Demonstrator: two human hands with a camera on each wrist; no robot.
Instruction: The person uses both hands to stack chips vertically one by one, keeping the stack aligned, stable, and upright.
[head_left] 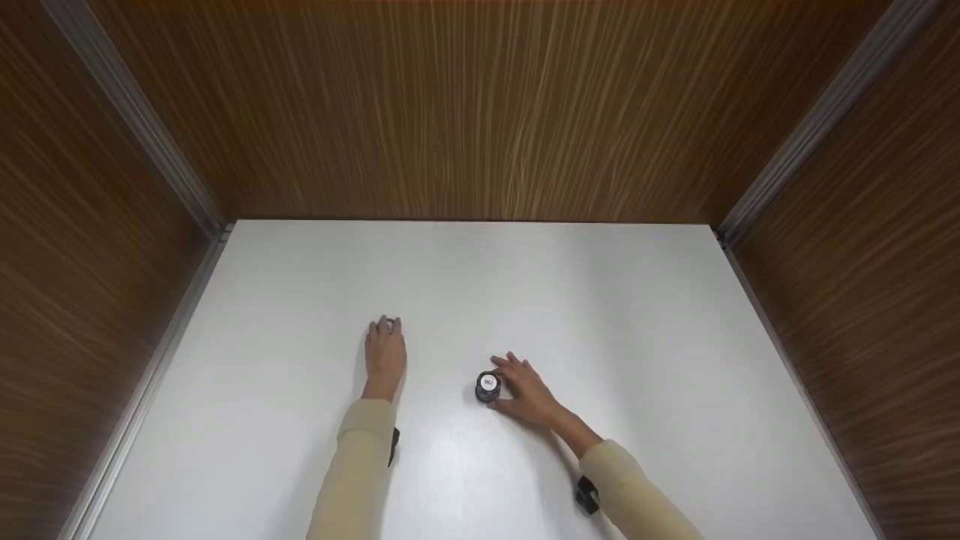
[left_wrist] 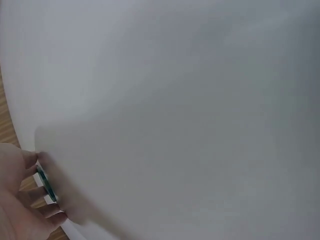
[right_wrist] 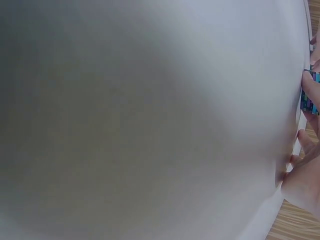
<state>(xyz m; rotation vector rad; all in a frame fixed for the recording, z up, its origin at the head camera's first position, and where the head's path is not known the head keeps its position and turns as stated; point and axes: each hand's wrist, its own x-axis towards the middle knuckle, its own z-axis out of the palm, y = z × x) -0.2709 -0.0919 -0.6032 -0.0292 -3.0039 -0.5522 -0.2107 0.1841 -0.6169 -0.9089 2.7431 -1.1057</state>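
My right hand (head_left: 525,391) grips a small dark cylinder (head_left: 488,383) from its right side, thumb nearest me and fingers beyond. A round white label with dark print tops the cylinder; blue, teal and purple blocks pattern its side (right_wrist: 310,94) in the right wrist view. Farther left, my left hand (head_left: 385,355) lies low over the table, its fingertips around a thin round piece (head_left: 391,322). Edge-on in the left wrist view, this disc has a green rim (left_wrist: 46,184) between the fingers; most of it is hidden, so its kind is unclear.
A white table (head_left: 480,277) spreads under both hands. Wood-grain panels (head_left: 465,112) enclose its back and both sides, with grey metal posts (head_left: 142,120) at the rear corners. Small black devices (head_left: 587,496) sit at both wrists.
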